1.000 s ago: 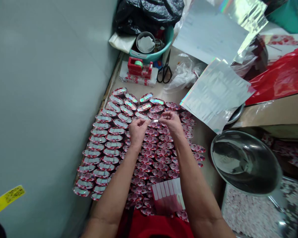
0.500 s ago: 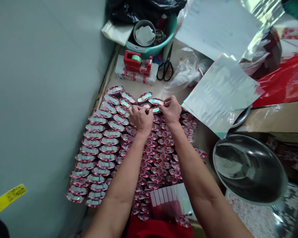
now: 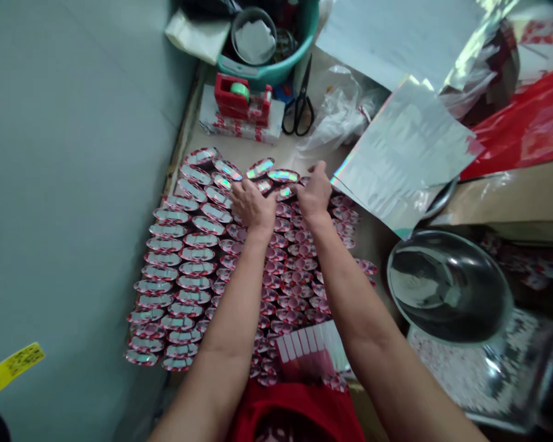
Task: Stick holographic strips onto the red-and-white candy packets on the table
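Rows of small red-and-pink patterned packs with oval tops (image 3: 198, 253) stand close together on the table. Those on the left carry pale strips; several at the back carry shiny rainbow strips. My left hand (image 3: 254, 207) rests over the back rows with its fingers spread, its thumb beside a shiny-topped pack (image 3: 284, 193). On the other side of that pack is my right hand (image 3: 315, 193), fingers apart and partly hidden from view. Both thumbs appear to touch the strip's ends. A sheet of label strips (image 3: 308, 347) lies on the packs near my body.
Behind the packs are a red tape dispenser (image 3: 242, 101), black scissors (image 3: 298, 110), a crumpled plastic bag (image 3: 343, 116) and a teal basin (image 3: 262, 77). Silvery sheets (image 3: 400, 153) and a metal bowl (image 3: 447, 285) are at right. A wall (image 3: 74, 184) borders the left.
The view has shifted, so the table things sit higher in it. My pinched fingers have spread; both hands are now lower and flatter at the shiny strip.
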`<state>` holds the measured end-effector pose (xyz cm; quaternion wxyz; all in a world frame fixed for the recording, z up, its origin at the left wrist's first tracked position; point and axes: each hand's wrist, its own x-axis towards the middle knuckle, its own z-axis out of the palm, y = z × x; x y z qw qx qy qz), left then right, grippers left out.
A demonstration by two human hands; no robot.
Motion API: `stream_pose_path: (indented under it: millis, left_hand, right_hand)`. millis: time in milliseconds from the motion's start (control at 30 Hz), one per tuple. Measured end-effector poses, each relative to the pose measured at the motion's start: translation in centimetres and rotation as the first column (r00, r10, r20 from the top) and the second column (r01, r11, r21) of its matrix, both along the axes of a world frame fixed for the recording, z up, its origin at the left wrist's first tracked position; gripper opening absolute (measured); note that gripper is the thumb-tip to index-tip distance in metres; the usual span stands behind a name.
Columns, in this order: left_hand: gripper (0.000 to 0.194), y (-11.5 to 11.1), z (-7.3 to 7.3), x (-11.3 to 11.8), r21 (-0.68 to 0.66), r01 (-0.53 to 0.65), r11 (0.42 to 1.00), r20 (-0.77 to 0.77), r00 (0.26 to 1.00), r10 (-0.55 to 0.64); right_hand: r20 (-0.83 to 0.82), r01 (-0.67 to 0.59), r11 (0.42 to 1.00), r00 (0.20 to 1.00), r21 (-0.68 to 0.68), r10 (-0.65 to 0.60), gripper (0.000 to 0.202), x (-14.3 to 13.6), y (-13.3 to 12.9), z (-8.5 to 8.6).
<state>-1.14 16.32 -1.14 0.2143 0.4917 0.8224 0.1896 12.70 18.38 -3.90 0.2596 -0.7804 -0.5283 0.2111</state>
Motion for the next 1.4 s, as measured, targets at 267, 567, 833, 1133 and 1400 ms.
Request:
stream_pose_path:
  millis: [267, 567, 833, 1133, 1400]
  left_hand:
    - [0.012, -6.7, 2.2, -1.3, 0.114, 0.438, 0.892, -0.051, 0.899, -0.436]
    - [0.039, -29.2, 3.0, 2.4, -0.123, 0.852, 0.509, 0.336, 0.519, -0.786]
    - [0.023, -29.9, 2.1, 6.9, -0.086, 0.853, 0.516, 0.378, 0.507, -0.775]
    - [0.02, -30.4, 1.1, 7.4, -0.146, 0.808, 0.572, 0.452, 0.568, -0.688]
    - [0.013, -30.6, 0.2, 6.0, -0.179, 0.769, 0.614, 0.576, 0.588, -0.568]
  right_hand:
    - [-0.014, -0.243, 0.969, 0.97, -0.046, 0.242, 0.016, 1.6, -5.0, 3.5]
    - [0.022, -0.11, 0.988, 0.993, -0.109, 0.113, 0.023, 10.8, -31.2, 10.5]
    - [0.286, -0.311, 0.933, 0.891, -0.179, 0.352, 0.042, 11.4, -39.6, 6.5]
    - [0.278, -0.373, 0.904, 0.864, -0.208, 0.42, 0.046, 11.3, -40.9, 4.7]
    - [0.359, -0.464, 0.87, 0.793, -0.169, 0.492, 0.05, 10.9, -43.1, 4.4]
